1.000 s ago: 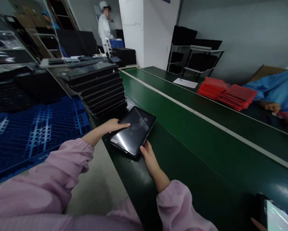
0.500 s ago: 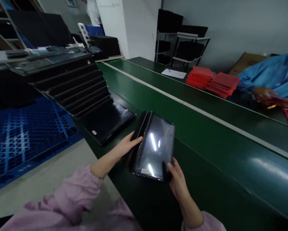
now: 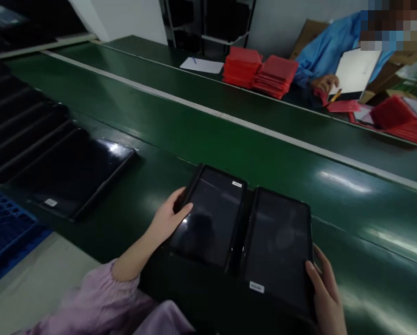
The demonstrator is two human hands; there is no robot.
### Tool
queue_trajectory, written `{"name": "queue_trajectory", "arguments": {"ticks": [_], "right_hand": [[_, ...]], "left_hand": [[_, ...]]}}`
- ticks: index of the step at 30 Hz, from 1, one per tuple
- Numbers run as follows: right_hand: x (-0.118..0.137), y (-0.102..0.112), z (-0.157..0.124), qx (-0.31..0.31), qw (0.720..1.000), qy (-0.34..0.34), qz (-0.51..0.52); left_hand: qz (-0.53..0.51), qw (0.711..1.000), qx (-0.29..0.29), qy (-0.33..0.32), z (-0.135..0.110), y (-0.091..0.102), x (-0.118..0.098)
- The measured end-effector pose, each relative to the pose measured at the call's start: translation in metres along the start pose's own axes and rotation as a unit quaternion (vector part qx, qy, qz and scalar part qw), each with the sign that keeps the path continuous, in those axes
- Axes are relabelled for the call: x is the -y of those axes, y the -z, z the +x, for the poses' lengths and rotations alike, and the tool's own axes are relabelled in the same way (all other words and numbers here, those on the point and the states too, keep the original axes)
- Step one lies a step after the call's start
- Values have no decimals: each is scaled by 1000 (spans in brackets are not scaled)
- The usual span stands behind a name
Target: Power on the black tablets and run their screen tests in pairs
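Two dark, glossy screen panels lie side by side before me, a narrow dark gap between them. My left hand (image 3: 169, 216) grips the outer edge of the left screen panel (image 3: 211, 214), thumb on top; a small white label sits at its far right corner. The right screen panel (image 3: 278, 246) has its barcode label at the near left corner. Around its outer edge my right hand (image 3: 325, 284) is closed, thumb on the face. Whether more panels are stacked beneath each one cannot be made out. Further left lies a larger black panel (image 3: 79, 172) with a white label.
Overlapping black panels (image 3: 16, 116) fan out at the left, above a blue plastic pallet (image 3: 6, 228). A pale strip (image 3: 225, 116) runs along the green bench (image 3: 180, 125). Beyond it are stacks of red sheets (image 3: 243, 67), white paper (image 3: 201, 65) and a blue-sleeved co-worker (image 3: 334, 46) holding a panel.
The panels, earlier close together and tilted in my hands, are now spread apart side by side. My right hand has moved right. The view has turned right, and the co-worker now holds up a pale panel.
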State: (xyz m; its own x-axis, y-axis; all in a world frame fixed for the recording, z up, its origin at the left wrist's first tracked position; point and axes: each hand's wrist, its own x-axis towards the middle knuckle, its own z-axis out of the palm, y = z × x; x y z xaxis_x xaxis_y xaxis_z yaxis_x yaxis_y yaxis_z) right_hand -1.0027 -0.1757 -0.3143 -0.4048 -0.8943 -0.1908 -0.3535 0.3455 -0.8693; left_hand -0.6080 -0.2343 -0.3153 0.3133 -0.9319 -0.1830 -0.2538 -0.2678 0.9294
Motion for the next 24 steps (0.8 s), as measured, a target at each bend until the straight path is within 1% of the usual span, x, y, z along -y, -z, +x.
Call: {"name": "queue_trajectory", "arguments": {"ticks": [1,2,3,4,5,6,7,9,11,13,14,15,17,21,24], "right_hand": [[-3,6,-2,-28,999,-6,-31],[-5,10,-3,-55,997,4,-63],[-5,11,-3,-78,991,36,-101],[-5,11,0,-94,981,88,-144],[-4,10,5,-103,967,139,-184],[-3,9,11,-108,955,175,-215],[-3,8,19,-110,947,193,-234],[-1,7,37,-110,948,186,-234],[-1,9,55,-102,957,166,-213],[0,13,68,-89,964,161,-195],[0,15,72,-83,966,161,-185],[1,15,75,-79,968,161,-176],[2,13,77,-73,971,160,-161],[6,-3,73,-79,971,162,-160],[6,-11,72,-84,969,171,-159]], "left_hand": [[75,995,-28,-54,2,0,-1],[145,983,-44,-105,4,-1,-4],[202,968,-40,-141,6,-5,-8],[245,955,-19,-166,9,-13,-13],[278,943,13,-180,12,-23,-19],[305,932,49,-190,15,-36,-25],[329,920,83,-197,18,-52,-33],[371,895,127,-215,25,-86,-47],[396,876,140,-236,34,-116,-59],[408,867,135,-253,42,-136,-68],[411,864,131,-260,47,-142,-72],[415,862,126,-263,51,-145,-75],[423,861,114,-260,57,-145,-78],[443,858,91,-245,66,-138,-80],[460,852,87,-234,66,-140,-81]]}}
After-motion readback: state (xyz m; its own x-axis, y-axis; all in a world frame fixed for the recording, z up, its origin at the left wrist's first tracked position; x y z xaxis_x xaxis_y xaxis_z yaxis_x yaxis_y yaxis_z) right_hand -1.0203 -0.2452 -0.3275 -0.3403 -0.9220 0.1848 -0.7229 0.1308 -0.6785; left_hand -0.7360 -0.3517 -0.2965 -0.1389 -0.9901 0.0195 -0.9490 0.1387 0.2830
